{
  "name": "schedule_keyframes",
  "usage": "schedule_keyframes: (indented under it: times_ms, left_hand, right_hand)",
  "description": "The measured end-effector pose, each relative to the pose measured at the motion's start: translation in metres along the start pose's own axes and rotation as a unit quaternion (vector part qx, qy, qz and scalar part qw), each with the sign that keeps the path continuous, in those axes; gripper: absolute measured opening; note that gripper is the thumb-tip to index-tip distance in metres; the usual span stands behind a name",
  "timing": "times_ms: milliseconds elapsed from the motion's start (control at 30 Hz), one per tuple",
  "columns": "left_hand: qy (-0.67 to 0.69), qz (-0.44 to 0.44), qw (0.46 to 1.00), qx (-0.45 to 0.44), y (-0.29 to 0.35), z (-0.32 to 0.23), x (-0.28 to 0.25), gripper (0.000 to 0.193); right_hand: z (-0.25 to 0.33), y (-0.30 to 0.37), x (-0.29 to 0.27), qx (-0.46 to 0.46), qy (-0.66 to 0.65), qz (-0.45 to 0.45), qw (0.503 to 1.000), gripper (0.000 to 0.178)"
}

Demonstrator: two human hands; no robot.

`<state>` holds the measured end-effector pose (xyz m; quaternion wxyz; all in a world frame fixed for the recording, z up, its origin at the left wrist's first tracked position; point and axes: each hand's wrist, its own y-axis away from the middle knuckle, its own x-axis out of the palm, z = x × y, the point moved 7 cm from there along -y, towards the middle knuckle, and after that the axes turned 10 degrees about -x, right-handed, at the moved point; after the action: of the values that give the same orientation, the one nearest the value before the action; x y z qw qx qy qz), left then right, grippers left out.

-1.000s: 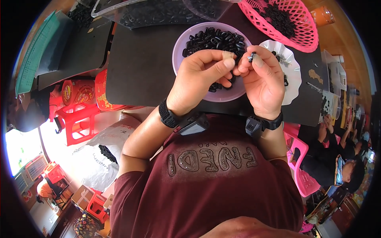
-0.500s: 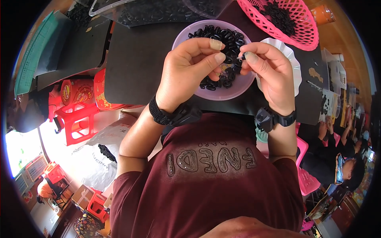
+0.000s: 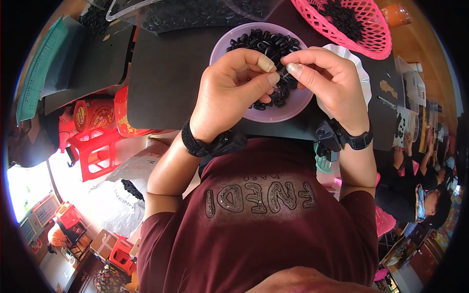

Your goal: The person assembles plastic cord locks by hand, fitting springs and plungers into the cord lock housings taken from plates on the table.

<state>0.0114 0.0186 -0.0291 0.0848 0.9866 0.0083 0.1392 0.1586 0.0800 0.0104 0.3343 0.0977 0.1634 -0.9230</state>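
Note:
My left hand [image 3: 228, 95], a tan bandage around one fingertip, is closed in a pinch over a pale lilac bowl [image 3: 273, 117]. Opposite it, my right hand [image 3: 337, 88] pinches with thumb and forefinger, the two sets of fingertips almost meeting. A small black piece sits at the right fingertips, mostly hidden by them. Whatever the left fingertips hold is too small and covered to make out. Many small glossy black ring-like parts [image 3: 261, 41] fill the bowl beneath both hands.
A white fluted dish [image 3: 364, 80] stands partly behind my right hand. Beyond are a pink lattice basket [image 3: 383, 41] of black pieces and a clear bin [image 3: 161, 27] of black parts. A red stool [image 3: 95, 154] stands at left; other people sit at far right.
My right hand has moved left, bringing its fingertips up against the left hand's. In the earlier frame the fingertips were apart and the small black piece in my right hand showed more clearly.

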Motion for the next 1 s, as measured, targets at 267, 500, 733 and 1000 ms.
schedule_keyframes:
  times_ms: [267, 500, 733, 1000]
  left_hand:
    - [-0.014, -0.011, 1.000, -0.003, 0.0001, 0.0015, 0.0005, 0.011]
    - [-0.020, -0.025, 0.999, -0.001, 0.0002, 0.0031, 0.0003, 0.011]
    - [0.000, -0.025, 1.000, -0.005, 0.0007, 0.0064, -0.0004, 0.011]
    - [-0.001, -0.019, 1.000, -0.007, 0.0004, 0.0071, 0.0002, 0.012]
  right_hand:
    - [0.0039, -0.0029, 0.0043, -0.008, 0.022, 0.020, 1.000, 0.014]
    - [0.0106, -0.0041, 0.0080, -0.075, 0.106, 0.043, 0.991, 0.016]
    - [0.0080, -0.0034, 0.0099, -0.075, 0.097, 0.033, 0.992, 0.016]
    - [0.0086, -0.0036, 0.0088, -0.077, 0.106, 0.034, 0.991, 0.015]
